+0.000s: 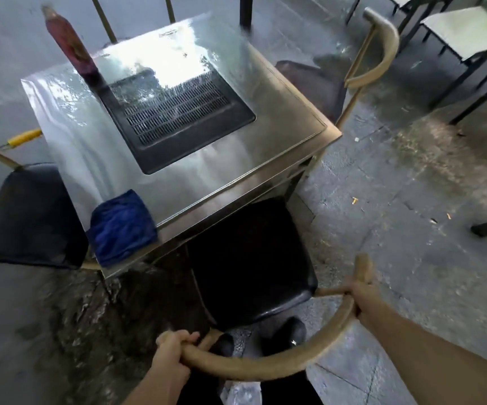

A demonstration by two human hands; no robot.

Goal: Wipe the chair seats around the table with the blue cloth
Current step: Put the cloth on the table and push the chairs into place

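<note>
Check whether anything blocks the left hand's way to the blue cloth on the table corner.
Nothing visible does. The left hand grips the near chair's curved backrest, and the blue cloth lies uncovered on the steel table's near corner, up and to the left of it, with only open space between. The right hand grips the same backrest.

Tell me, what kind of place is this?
Probably an outdoor barbecue eatery: a steel table with a grill grate set into its top, cushioned chairs drawn up round it, and more tables on the bare concrete floor beyond.
</note>
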